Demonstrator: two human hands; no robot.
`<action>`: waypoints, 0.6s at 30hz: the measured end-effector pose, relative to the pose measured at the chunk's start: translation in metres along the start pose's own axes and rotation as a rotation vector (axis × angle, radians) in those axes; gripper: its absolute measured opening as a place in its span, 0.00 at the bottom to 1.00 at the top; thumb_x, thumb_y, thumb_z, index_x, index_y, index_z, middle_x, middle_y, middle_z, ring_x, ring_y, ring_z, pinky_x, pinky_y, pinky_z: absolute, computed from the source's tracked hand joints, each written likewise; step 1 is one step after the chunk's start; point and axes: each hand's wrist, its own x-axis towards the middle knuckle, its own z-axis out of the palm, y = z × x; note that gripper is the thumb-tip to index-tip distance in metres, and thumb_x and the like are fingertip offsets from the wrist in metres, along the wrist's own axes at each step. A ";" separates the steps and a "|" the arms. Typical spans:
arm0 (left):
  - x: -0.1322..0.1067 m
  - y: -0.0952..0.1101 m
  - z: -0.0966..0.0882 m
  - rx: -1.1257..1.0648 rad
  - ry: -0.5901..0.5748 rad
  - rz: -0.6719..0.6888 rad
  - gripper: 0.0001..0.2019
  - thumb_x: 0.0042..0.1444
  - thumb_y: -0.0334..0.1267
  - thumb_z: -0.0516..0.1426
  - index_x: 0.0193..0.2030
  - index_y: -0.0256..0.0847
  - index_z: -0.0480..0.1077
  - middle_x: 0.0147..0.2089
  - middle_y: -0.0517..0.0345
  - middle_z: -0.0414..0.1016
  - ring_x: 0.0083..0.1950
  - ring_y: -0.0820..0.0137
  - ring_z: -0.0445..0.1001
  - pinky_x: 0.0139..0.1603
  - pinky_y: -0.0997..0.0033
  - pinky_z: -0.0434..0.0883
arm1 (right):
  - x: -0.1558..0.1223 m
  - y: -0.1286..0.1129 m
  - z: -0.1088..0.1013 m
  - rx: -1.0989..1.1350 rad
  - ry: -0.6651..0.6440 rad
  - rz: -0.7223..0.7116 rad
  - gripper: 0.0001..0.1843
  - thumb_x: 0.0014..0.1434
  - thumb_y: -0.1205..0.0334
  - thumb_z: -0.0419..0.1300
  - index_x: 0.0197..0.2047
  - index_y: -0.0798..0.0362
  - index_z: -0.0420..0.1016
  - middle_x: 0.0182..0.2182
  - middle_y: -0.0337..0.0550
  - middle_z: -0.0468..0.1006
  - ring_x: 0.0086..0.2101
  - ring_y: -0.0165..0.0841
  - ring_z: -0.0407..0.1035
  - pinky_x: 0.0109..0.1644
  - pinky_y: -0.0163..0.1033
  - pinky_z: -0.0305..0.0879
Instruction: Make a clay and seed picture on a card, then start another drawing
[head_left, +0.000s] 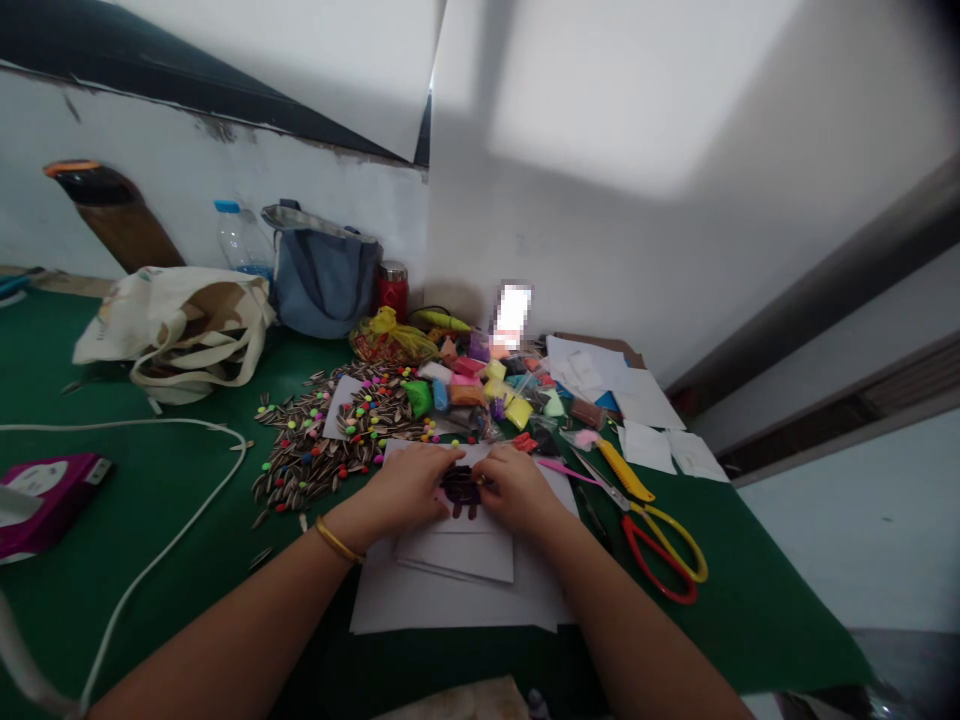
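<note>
Dark figure [460,484] on wht. paper [457,555], btwn. 2 hands. L hand [416,488]: thumb & fingers parted at its edge. R hand [517,490]: fingers curled in; grip can't be told. Scissors [627,504] to R; striped seeds [304,470] to L.

A green-covered table [772,590] is set against a pale, stained wall [405,220]. On the white surface [592,250] to its right, a broad patch of light [600,100] is cast, bordered on the left by 1 upright band of shadow [491,60].
</note>
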 end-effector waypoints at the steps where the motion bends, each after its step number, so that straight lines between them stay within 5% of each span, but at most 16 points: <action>1: 0.000 0.000 0.000 -0.004 0.006 0.004 0.37 0.41 0.36 0.64 0.62 0.45 0.66 0.60 0.48 0.72 0.60 0.52 0.69 0.61 0.56 0.64 | 0.000 0.000 0.000 0.004 0.000 -0.003 0.09 0.52 0.72 0.61 0.35 0.51 0.78 0.32 0.43 0.76 0.37 0.36 0.67 0.42 0.40 0.57; 18: 0.000 -0.003 0.001 0.006 0.019 0.023 0.36 0.42 0.35 0.63 0.63 0.46 0.66 0.60 0.48 0.72 0.60 0.53 0.70 0.61 0.57 0.64 | 0.001 0.001 -0.003 0.058 0.016 -0.001 0.11 0.51 0.73 0.61 0.37 0.51 0.77 0.32 0.41 0.76 0.36 0.35 0.67 0.40 0.38 0.57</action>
